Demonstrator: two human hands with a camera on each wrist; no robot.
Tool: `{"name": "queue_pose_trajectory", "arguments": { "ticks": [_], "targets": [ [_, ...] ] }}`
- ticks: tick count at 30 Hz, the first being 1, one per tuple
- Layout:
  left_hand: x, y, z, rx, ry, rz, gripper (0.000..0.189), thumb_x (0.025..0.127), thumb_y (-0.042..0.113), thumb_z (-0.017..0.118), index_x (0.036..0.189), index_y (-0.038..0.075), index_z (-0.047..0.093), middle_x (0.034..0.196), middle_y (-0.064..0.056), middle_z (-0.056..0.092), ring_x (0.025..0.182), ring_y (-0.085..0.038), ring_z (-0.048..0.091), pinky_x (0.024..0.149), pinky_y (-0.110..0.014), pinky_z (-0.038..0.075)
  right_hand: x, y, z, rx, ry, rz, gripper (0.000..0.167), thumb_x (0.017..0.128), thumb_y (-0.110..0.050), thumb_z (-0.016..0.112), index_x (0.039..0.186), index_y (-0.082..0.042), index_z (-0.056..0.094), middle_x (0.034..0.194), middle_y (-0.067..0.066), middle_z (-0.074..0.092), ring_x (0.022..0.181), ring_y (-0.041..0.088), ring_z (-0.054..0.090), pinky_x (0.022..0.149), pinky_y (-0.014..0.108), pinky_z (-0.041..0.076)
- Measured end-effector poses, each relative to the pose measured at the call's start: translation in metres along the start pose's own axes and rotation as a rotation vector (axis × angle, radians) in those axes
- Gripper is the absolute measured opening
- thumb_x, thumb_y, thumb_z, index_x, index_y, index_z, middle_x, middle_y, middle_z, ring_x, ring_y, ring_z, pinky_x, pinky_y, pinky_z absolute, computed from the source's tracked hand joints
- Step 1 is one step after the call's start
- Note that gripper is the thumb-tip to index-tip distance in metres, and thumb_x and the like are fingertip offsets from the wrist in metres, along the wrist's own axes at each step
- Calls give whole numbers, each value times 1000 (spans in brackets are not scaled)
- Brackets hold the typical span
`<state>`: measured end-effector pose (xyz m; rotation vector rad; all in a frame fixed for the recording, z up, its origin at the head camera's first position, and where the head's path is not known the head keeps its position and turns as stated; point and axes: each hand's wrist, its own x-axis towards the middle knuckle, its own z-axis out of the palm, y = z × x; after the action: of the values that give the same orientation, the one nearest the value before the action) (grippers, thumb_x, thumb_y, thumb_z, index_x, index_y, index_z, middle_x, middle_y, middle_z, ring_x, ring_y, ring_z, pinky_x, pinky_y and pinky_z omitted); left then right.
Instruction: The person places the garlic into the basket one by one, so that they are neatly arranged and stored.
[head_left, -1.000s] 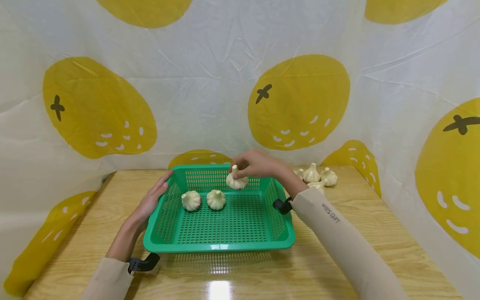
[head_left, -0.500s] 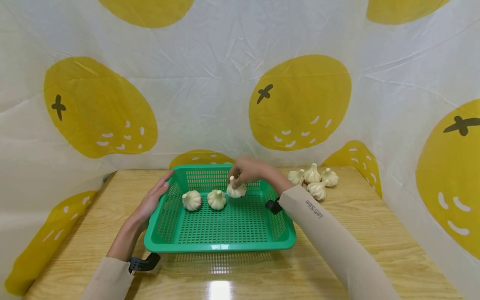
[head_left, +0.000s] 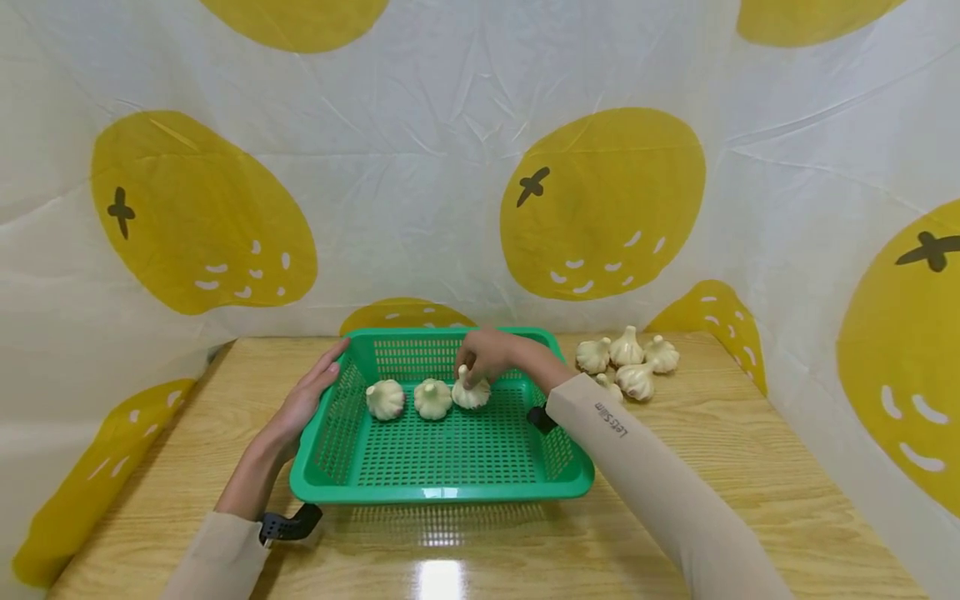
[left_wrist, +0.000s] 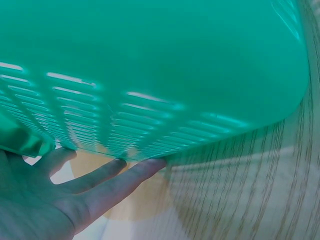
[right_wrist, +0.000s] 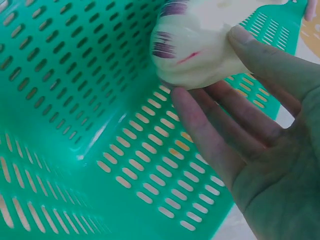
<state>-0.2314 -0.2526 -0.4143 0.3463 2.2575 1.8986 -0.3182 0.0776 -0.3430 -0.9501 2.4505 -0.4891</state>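
My right hand (head_left: 487, 354) pinches a garlic bulb (head_left: 471, 392) by its neck, low inside the green plastic basket (head_left: 442, 493). In the right wrist view the thumb and fingers hold the bulb (right_wrist: 200, 50), which has purple streaks, close to the slotted basket wall. Two more garlic bulbs sit in the basket to its left: a middle bulb (head_left: 432, 400) and a left bulb (head_left: 386, 400). My left hand (head_left: 303, 400) lies along the basket's left side with fingers extended. Its fingertips touch the slotted outer wall in the left wrist view.
Several garlic bulbs (head_left: 636, 382) are clustered on the wooden table (head_left: 720, 450) to the right of the basket, partly behind the right sleeve. A white curtain (head_left: 420, 192) printed with yellow fruit stands behind the table.
My right hand has lowered the garlic bulb into the basket beside the middle bulb, and the right arm has shifted left, uncovering more bulbs on the table. The left hand stays put.
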Motion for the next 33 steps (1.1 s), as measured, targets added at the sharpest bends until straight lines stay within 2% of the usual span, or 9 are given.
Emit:
{"name": "queue_pose_trajectory", "arguments": {
  "ticks": [7, 11, 27, 33],
  "targets": [
    [0, 1, 0, 52, 21, 11, 59, 113, 47, 27, 168, 32, 11, 176, -2, 2, 161, -36, -3, 124, -68, 3, 6, 3, 7, -53, 44, -23, 20, 95, -14, 76, 115, -13, 79, 120, 7, 76, 108, 22, 69, 76, 28, 58],
    [1, 1, 1, 61, 27, 14, 58, 114, 47, 27, 168, 31, 11, 176, -2, 2, 161, -37, -4, 124, -69, 2, 7, 3, 9, -64, 71, -41, 21, 96, -12, 73, 117, -11, 78, 119, 7, 75, 107, 21, 69, 81, 29, 57],
    [2, 0, 2, 2, -2, 7, 60, 113, 48, 27, 168, 32, 8, 176, -1, 2, 161, -34, 1, 126, -63, 8, 3, 7, 10, -26, 81, -46, 31, 94, -10, 75, 125, -6, 73, 127, 10, 73, 119, 27, 66, 93, 36, 57],
    [2, 0, 1, 11, 4, 2, 59, 114, 46, 27, 168, 31, 9, 176, -2, 2, 161, -33, 0, 126, -63, 7, -1, 9, 5, 50, 75, -44, 33, 95, -12, 74, 127, -6, 71, 128, 11, 72, 122, 26, 65, 96, 36, 56]
  ]
}}
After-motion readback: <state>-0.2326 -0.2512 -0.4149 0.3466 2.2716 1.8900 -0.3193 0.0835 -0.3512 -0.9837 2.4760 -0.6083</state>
